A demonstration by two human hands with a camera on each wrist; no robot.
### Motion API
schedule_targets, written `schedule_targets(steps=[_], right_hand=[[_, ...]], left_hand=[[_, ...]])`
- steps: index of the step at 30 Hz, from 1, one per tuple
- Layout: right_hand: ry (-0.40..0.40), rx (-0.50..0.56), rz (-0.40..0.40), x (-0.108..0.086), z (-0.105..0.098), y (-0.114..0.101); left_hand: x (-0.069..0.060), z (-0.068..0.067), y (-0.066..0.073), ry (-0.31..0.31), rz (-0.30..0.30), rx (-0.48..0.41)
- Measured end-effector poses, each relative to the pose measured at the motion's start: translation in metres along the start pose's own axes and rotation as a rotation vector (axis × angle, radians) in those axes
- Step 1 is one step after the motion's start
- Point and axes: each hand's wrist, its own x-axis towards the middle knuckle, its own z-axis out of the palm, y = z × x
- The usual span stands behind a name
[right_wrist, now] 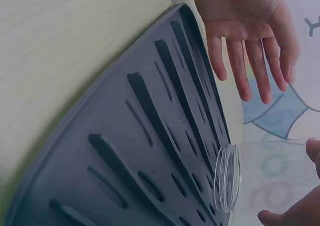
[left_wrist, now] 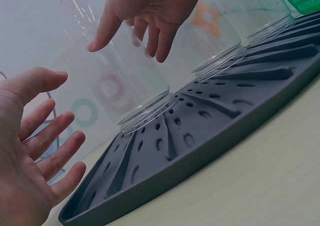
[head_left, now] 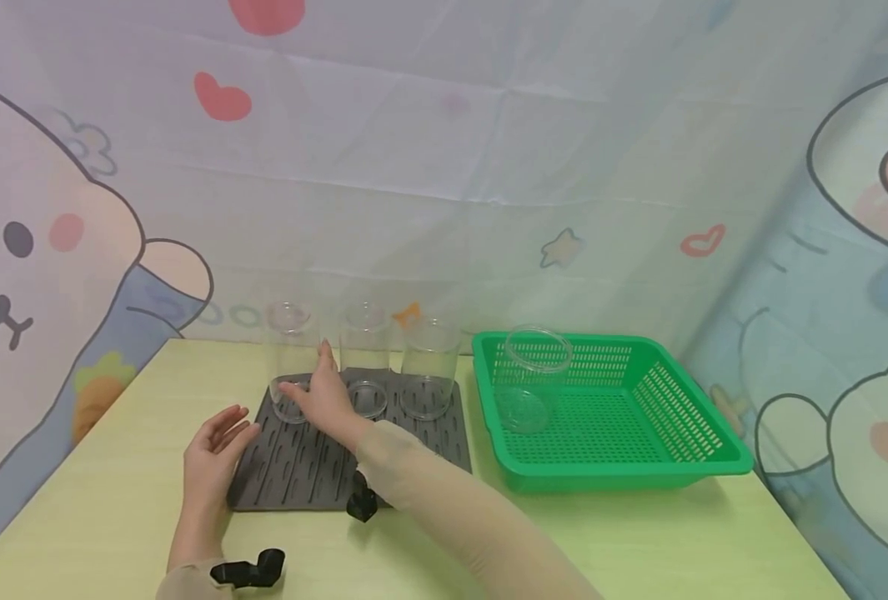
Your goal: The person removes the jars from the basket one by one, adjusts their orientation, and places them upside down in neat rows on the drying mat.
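A clear jar (head_left: 291, 350) stands mouth down at the left of a dark grey drying mat (head_left: 293, 475). My right hand (head_left: 327, 404) is at this jar, its thumb across the front and its fairly straight fingers along the far right side. Whether it bears on the jar, I cannot tell. Open and holding nothing, my left hand (head_left: 214, 458) hovers by the mat's left edge, palm towards the jar. Two more clear jars, a middle one (head_left: 366, 346) and a right one (head_left: 428, 362), stand on the mat in the same row.
A green perforated basket (head_left: 616, 471) sits to the right of the mat on the pale yellow table (head_left: 76, 517). Another clear jar (head_left: 537, 379) stands in its left part, wide ring upward. A printed cloth (head_left: 428, 150) hangs behind the table.
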Motion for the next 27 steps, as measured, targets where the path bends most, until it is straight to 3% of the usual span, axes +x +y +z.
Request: schedule_targets(steps=[9, 13, 19, 27], right_hand=[[0.014, 0.04, 0.036, -0.008, -0.004, 0.001], [0.008, 0.007, 0.041, -0.015, -0.006, 0.001], [-0.019, -0.017, 0.016, -0.032, -0.011, 0.002], [-0.063, 0.033, -0.038, -0.059, -0.021, 0.01]], left_hand=[[0.003, 0.002, 0.0, -0.014, -0.004, 0.008], [0.003, 0.003, -0.001, -0.015, 0.004, 0.008], [0.003, 0.004, -0.001, -0.007, 0.017, 0.013], [0.002, 0.0, -0.004, 0.005, 0.005, 0.033]])
